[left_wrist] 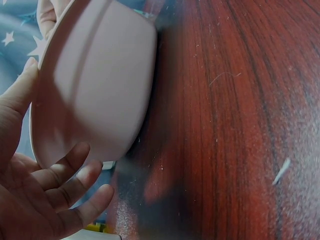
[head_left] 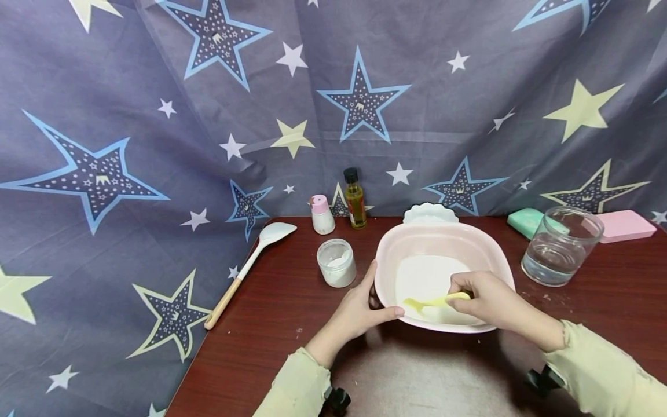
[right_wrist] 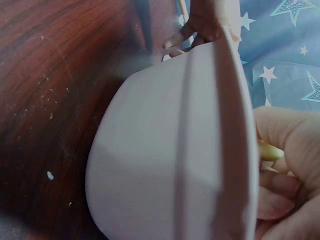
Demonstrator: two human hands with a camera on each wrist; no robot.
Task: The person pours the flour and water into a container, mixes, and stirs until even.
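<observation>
A pale pink basin (head_left: 497, 255) stands on the table with a smooth white layer (head_left: 424, 278) across its bottom. My left hand (head_left: 356, 310) holds the basin's left corner, thumb on the rim and fingers along the outer wall. In the left wrist view, several fingers (left_wrist: 67, 192) of that hand spread beside the wall. Over the basin's right part, my right hand (head_left: 487, 298) grips a yellow spoon (head_left: 429, 302) by its handle, the far end low at the white layer. The right wrist view shows only a bit of the yellow handle (right_wrist: 270, 151) between the fingers.
Left of the basin are an uncovered jar (head_left: 337, 263) of white powder, a pink-capped shaker (head_left: 322, 215), an oil bottle (head_left: 355, 200) and a white ladle (head_left: 250, 263). A scalloped white dish (head_left: 429, 212) sits behind. To the right stand a glass of water (head_left: 560, 249), a green block (head_left: 526, 222) and a pink block (head_left: 625, 226).
</observation>
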